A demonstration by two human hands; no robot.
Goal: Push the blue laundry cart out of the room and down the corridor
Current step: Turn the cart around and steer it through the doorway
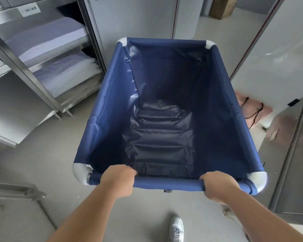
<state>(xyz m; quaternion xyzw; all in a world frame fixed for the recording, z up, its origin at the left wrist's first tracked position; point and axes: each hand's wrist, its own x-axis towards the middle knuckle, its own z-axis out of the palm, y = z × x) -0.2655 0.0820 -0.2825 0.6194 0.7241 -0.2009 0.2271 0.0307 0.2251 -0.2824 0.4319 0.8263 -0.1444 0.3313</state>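
Observation:
The blue laundry cart [108, 95] fills the middle of the head view, a deep fabric bin with white plastic corners and nothing inside it. My left hand [118, 180] is wrapped over the near rail toward its left end. My right hand [217, 185] grips the same rail toward its right end. Both arms reach forward from the bottom of the frame. The cart's far end points at a doorway [217, 23] with pale floor beyond it.
Steel shelving [42, 70] with folded white linen stands close on the left. A white door [278, 55] stands open on the right, a pink bag [252, 109] at its foot. A steel cabinet [294, 163] is at right, a metal frame [16, 191] at lower left, a cardboard box [222, 7] beyond the doorway.

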